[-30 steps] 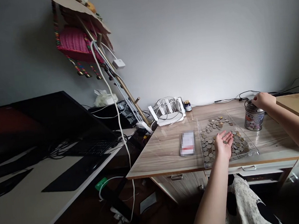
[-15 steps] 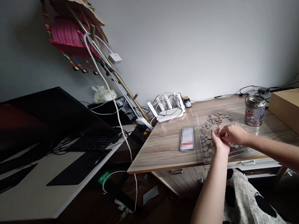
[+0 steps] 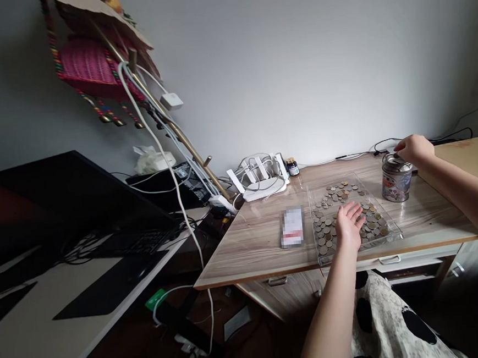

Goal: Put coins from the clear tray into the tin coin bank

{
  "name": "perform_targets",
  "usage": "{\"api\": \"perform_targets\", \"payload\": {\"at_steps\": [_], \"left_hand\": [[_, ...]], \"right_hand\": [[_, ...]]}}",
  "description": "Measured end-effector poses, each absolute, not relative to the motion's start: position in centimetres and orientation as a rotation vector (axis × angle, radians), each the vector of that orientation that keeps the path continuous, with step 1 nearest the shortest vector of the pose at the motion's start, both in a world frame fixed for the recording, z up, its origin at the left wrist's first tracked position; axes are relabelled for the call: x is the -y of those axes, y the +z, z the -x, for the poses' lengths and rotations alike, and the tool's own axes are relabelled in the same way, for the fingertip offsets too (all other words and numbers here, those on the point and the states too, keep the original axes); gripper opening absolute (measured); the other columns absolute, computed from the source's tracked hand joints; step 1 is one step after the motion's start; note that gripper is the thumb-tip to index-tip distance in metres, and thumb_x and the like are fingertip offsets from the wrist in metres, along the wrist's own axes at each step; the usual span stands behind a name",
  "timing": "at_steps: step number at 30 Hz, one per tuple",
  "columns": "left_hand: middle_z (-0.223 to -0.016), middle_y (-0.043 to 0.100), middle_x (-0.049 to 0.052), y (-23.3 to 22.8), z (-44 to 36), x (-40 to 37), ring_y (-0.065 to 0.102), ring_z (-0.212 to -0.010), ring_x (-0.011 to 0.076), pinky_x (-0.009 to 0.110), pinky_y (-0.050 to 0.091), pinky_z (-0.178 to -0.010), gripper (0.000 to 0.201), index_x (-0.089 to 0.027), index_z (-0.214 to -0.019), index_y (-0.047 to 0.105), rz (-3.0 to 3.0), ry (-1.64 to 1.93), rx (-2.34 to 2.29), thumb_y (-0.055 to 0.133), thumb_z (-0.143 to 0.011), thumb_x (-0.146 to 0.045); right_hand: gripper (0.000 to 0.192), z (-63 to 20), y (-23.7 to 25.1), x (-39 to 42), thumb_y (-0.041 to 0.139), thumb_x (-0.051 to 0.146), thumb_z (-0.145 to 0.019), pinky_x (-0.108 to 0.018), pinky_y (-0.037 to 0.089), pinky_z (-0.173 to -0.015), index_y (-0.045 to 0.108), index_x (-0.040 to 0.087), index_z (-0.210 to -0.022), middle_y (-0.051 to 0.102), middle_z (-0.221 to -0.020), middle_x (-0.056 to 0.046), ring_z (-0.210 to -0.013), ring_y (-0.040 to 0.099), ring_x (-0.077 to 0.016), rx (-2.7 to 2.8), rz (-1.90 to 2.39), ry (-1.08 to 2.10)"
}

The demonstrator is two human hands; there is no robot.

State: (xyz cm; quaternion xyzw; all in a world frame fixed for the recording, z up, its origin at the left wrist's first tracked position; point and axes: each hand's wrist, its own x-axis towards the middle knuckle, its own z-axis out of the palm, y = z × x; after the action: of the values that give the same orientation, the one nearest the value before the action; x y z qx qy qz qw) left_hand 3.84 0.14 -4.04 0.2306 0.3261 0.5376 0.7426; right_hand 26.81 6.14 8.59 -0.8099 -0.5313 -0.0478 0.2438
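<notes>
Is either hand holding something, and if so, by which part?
The left hand is open, with nothing visible in it. The right hand is at the top of the tin; whether it holds anything cannot be told.

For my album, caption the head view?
Left hand over a clear plastic tray of round coins; right hand above a silver metal tin.

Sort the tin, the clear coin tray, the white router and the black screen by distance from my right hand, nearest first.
In the head view, from your right hand:
1. Tin: just below the hand.
2. Clear coin tray: left of the tin.
3. White router: farther left.
4. Black screen: far left.
</notes>
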Motion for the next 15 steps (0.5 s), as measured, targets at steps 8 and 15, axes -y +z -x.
{"api": "perform_targets", "payload": {"at_steps": [8, 15], "left_hand": [[-0.101, 0.060, 0.013, -4.1, -4.1, 0.0, 0.055, -0.092, 0.0187, 0.028, 0.044, -0.070, 0.036, -0.014, -0.089, 0.059, -0.542, 1.222, -0.771, 0.032, -0.082, -0.037], [-0.097, 0.060, 0.012, -4.4, -4.2, 0.0, 0.055, -0.087, 0.0171, 0.027, 0.043, -0.068, 0.034, -0.013, -0.088, 0.058, -0.579, 1.234, -0.801, 0.034, -0.081, -0.035]], "right_hand": [[0.024, -26.4, 7.2, -7.4, 0.056, 0.019, -0.058, -0.029, 0.041, -0.059, 0.069, 0.019, -0.078, 0.064, -0.083, -0.011, -0.075, 0.056, -0.0213, 1.564, 2.313, -0.206], [0.023, -26.1, 7.5, -7.4, 0.055, 0.019, -0.060, -0.029, 0.041, -0.060, 0.067, 0.017, -0.080, 0.063, -0.085, -0.012, -0.077, 0.056, -0.0220, 1.626, 2.371, -0.239]]}}
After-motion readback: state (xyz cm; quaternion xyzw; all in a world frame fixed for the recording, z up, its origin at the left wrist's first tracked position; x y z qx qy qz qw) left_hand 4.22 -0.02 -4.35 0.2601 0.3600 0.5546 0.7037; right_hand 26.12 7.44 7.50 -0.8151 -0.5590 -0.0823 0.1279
